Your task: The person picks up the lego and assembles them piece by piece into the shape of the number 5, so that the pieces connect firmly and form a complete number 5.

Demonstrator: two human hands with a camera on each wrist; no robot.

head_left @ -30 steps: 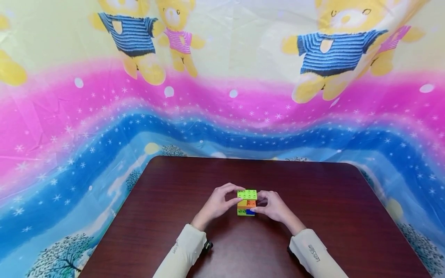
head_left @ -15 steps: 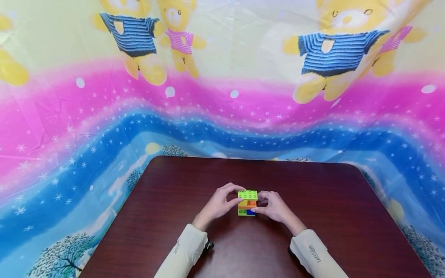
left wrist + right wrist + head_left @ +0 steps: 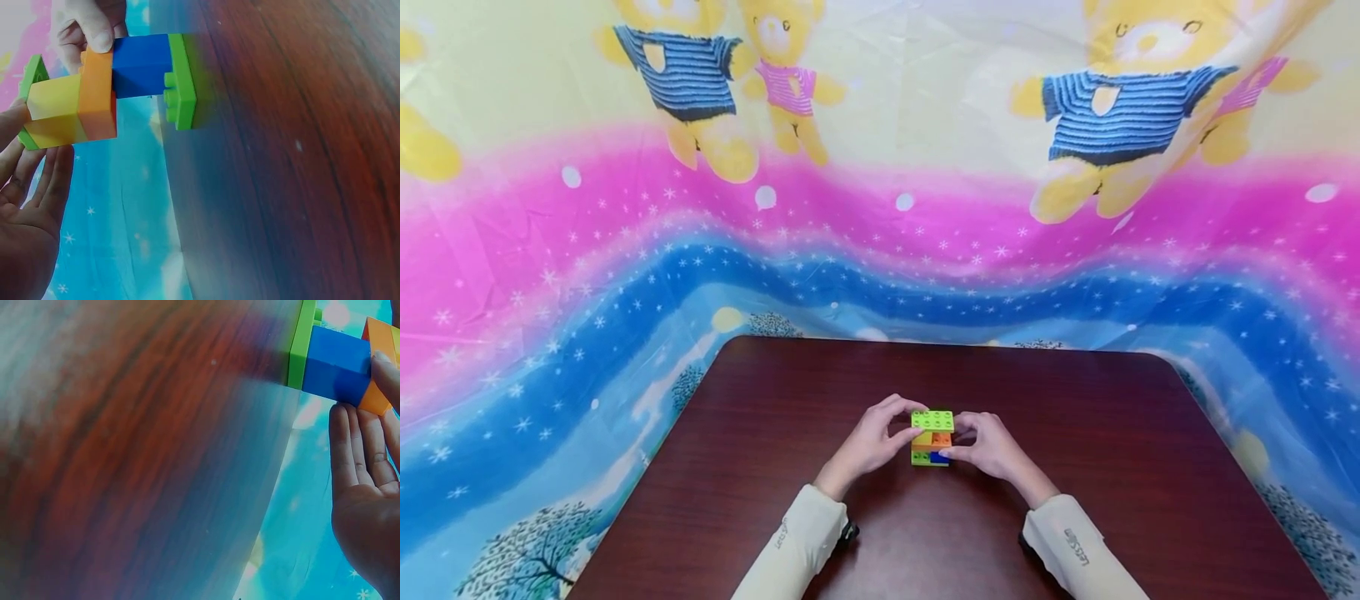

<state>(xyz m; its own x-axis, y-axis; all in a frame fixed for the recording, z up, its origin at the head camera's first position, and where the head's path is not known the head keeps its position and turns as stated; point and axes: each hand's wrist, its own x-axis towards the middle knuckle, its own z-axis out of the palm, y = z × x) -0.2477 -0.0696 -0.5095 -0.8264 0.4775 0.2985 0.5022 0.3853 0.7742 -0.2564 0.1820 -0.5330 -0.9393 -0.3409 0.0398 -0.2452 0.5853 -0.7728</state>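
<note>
A stack of toy building bricks stands upright on the table. Its green base plate [image 3: 183, 84] is lowest, then a blue brick [image 3: 336, 362] at one end, an orange brick [image 3: 97, 94], a yellow brick [image 3: 55, 109] and a second green plate [image 3: 932, 421] on top. With thumb and fingers, my left hand [image 3: 874, 435] pinches the stack near its top, at the upper green plate and yellow brick. My right hand [image 3: 992, 446] grips it lower from the other side, thumb on the orange brick and fingers behind. Those far fingers are partly hidden in the head view.
The dark brown wooden table [image 3: 775, 375] has rounded far corners. Behind it hangs a cloth [image 3: 880, 208] printed with teddy bears, pink and blue bands and snowflakes. A light sleeve [image 3: 808, 529] with a dark strap covers each forearm.
</note>
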